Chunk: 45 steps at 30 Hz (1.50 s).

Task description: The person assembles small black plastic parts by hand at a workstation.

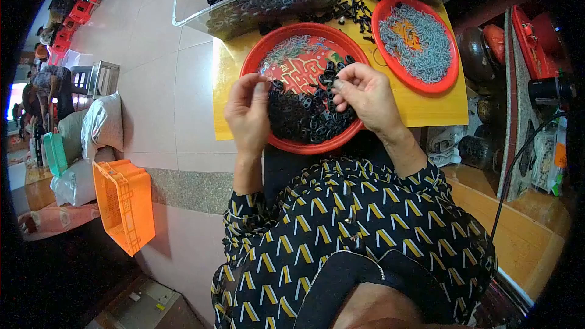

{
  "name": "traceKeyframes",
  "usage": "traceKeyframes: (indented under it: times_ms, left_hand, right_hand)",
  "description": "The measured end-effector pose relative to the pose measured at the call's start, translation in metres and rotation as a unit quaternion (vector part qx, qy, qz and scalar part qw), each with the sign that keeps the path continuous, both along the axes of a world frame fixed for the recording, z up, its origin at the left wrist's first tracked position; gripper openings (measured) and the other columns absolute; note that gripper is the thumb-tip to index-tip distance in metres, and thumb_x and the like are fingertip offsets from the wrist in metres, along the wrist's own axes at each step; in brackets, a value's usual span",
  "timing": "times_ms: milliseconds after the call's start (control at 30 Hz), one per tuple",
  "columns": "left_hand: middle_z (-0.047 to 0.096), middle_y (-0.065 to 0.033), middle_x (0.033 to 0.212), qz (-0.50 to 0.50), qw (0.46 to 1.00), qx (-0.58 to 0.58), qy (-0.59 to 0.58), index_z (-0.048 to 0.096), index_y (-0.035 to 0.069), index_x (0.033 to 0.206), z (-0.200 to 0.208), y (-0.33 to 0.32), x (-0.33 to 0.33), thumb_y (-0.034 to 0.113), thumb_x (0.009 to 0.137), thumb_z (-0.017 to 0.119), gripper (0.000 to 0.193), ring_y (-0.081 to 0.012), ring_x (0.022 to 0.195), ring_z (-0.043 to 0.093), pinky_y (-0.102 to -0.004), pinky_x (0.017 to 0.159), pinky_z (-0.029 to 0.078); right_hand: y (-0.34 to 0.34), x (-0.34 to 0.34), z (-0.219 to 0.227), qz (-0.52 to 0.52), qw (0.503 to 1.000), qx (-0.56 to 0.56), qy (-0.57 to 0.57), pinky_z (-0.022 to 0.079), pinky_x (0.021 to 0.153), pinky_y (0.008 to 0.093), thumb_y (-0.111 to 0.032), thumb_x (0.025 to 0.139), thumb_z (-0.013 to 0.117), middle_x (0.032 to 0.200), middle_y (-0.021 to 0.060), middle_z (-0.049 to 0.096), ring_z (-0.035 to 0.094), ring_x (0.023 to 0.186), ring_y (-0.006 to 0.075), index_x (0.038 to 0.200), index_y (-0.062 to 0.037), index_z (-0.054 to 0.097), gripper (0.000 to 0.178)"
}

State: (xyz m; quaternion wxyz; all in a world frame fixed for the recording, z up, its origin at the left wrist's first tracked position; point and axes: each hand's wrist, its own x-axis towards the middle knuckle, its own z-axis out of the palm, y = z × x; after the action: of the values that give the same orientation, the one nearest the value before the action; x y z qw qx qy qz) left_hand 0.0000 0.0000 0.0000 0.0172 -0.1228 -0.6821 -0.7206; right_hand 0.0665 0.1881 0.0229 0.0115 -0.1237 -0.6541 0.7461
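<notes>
Small black parts in a loose heap, silvery screws beyond, inside a round red tray

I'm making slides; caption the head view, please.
Left hand and right hand over small black plastic parts in a round red tray.

The left hand is held with fingers curled toward the thumb. The right hand is pinched, palm down.

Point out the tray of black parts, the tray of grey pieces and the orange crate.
Tray of black parts point(317, 147): head view, lower rim.
Tray of grey pieces point(436, 88): head view, lower rim.
Orange crate point(140, 210): head view, side wall.
</notes>
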Motion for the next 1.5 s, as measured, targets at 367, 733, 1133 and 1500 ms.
traceKeyframes:
  times_ms: [367, 733, 1133, 1500]
  left_hand:
    - [0.053, -0.0112, 0.078, -0.033, 0.853, -0.444, 0.272, 0.061, 0.004, 0.079, 0.011, 0.006, -0.022, 0.003, 0.062, 0.063, 0.017, -0.0295, 0.076, 0.047, -0.0391, 0.068, 0.039]
    - [0.052, -0.0133, 0.080, -0.097, 0.858, -0.436, 0.255, 0.057, 0.001, 0.082, 0.005, 0.012, -0.026, 0.004, 0.067, 0.060, 0.016, -0.0282, 0.078, 0.050, -0.0381, 0.067, 0.040]
    - [0.058, -0.0049, 0.079, -0.232, 0.940, 0.118, -0.221, 0.054, -0.002, 0.096, 0.011, 0.027, 0.026, 0.005, 0.082, 0.052, 0.016, -0.0083, 0.066, 0.053, -0.0189, 0.058, 0.044]
    - [0.059, -0.0041, 0.082, -0.195, 0.973, 0.028, -0.120, 0.058, -0.002, 0.093, 0.007, 0.017, 0.027, 0.000, 0.080, 0.052, 0.015, -0.0078, 0.070, 0.054, -0.0182, 0.062, 0.043]
  right_hand:
    - [0.010, 0.004, 0.000, -0.028, 0.999, 0.014, -0.017, 0.044, 0.045, 0.0177, -0.005, 0.077, 0.056, 0.069, 0.0013, 0.053, 0.052, 0.055, 0.0054, 0.083, -0.0002, 0.052, 0.009]
    - [0.010, 0.005, -0.001, -0.010, 0.999, 0.014, -0.035, 0.043, 0.046, 0.0171, -0.005, 0.077, 0.054, 0.069, 0.0015, 0.053, 0.051, 0.055, 0.0051, 0.087, 0.0001, 0.052, 0.012]
    - [-0.009, 0.004, 0.006, 0.077, 0.955, -0.288, -0.003, 0.044, 0.051, 0.0215, -0.006, 0.081, 0.051, 0.071, 0.0048, 0.053, 0.053, 0.060, 0.0095, 0.091, 0.0009, 0.050, 0.013]
    - [-0.010, 0.004, 0.000, 0.092, 0.959, -0.267, -0.020, 0.044, 0.053, 0.0209, -0.007, 0.082, 0.051, 0.071, 0.0038, 0.053, 0.053, 0.061, 0.0092, 0.089, -0.0005, 0.050, 0.010]
